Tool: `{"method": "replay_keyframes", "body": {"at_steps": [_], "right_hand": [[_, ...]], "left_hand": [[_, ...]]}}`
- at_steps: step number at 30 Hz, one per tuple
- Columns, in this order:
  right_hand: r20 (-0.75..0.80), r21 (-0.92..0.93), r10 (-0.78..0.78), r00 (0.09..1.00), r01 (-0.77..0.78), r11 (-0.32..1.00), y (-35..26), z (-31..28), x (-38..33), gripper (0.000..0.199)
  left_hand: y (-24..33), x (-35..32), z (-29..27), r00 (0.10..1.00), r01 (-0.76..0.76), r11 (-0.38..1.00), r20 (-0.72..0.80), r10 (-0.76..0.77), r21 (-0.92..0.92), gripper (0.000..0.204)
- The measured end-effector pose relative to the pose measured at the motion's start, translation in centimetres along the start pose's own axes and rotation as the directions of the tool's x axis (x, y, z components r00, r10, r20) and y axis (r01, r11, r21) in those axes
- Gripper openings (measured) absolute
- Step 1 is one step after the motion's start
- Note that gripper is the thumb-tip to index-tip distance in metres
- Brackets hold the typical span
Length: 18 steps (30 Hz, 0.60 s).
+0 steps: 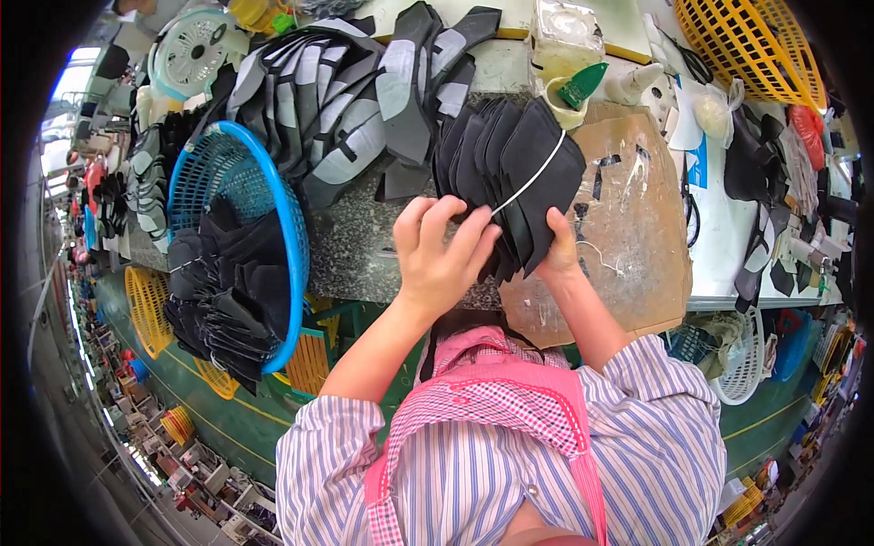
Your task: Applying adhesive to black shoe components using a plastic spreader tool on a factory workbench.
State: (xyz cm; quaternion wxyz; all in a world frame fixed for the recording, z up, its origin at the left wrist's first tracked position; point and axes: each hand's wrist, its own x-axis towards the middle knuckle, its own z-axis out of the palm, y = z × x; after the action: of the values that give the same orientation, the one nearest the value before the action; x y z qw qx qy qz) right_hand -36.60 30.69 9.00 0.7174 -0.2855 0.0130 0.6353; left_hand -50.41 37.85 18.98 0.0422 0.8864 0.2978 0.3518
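A fanned stack of black cut pieces point(510, 164) stands in front of me on the speckled worktop point(350, 259). Across its top piece runs a white cord point(537, 173), slanting from the upper right down to my left fingertips. My left hand point(442, 255) is closed at the stack's left side, with thumb and forefinger around the cord's lower end. From the lower right my right hand point(557, 244) grips the stack, its thumb on the near face and its other fingers hidden behind. Just beyond the stack is a small pale cup point(566, 114) with a green pointed piece in it.
A blue basket point(300, 264) of black pieces stands at the left. Behind it lie rows of grey-and-black pieces point(341, 136). Stained cardboard point(637, 246) covers the worktop at right. A yellow basket point(756, 55) is at the far right, a small fan point(193, 53) at the far left.
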Motion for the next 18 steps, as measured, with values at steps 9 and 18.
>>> {"method": "replay_keyframes", "body": {"at_steps": [9, 18], "right_hand": [[-0.081, -0.343, -0.424, 0.902, 0.374, 0.862, 0.3, 3.2, 0.7, 0.071], [0.172, -0.503, -0.28, 0.944, 0.329, 0.799, -3.9, -1.1, -1.7, 0.082]], "left_hand": [[-2.0, 0.4, 1.3, 0.997, 0.063, 0.994, 0.051, -0.059, -0.089, 0.011], [-8.5, 1.7, -2.8, 0.699, 0.616, -0.155, 0.627, -0.345, -0.772, 0.017]]}}
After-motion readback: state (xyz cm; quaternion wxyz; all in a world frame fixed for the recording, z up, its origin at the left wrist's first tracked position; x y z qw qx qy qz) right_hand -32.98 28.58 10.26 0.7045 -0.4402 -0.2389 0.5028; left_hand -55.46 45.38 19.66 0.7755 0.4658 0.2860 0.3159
